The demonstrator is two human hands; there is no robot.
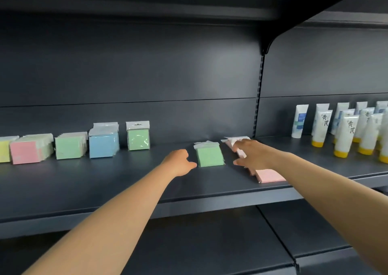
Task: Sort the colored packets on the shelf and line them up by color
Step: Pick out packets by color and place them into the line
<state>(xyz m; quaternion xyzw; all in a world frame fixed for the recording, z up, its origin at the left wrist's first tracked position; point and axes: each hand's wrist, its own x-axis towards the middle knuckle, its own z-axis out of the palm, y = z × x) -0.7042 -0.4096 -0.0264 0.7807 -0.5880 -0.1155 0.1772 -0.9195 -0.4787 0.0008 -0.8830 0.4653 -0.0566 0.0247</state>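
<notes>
Nearest the camera, two bare forearms reach over the shelf edge. The left hand hangs loosely curled with its thumb touching the near left corner of the flat green packet; it grips nothing, and seems poised to steady or slide that packet. The right hand spreads its fingers flat over the fallen pink packets, pressing rather than pinching, probably to gather the loose spill before standing it up.

Farther left, sorted groups stand upright on edge so their colours face out: a single green packet, a blue stack, a green stack, a pink stack. A yellow packet is cut off by the left edge. The right hand hides most of the pink spill, so its count cannot be told. The tubes at far right run out of view.
</notes>
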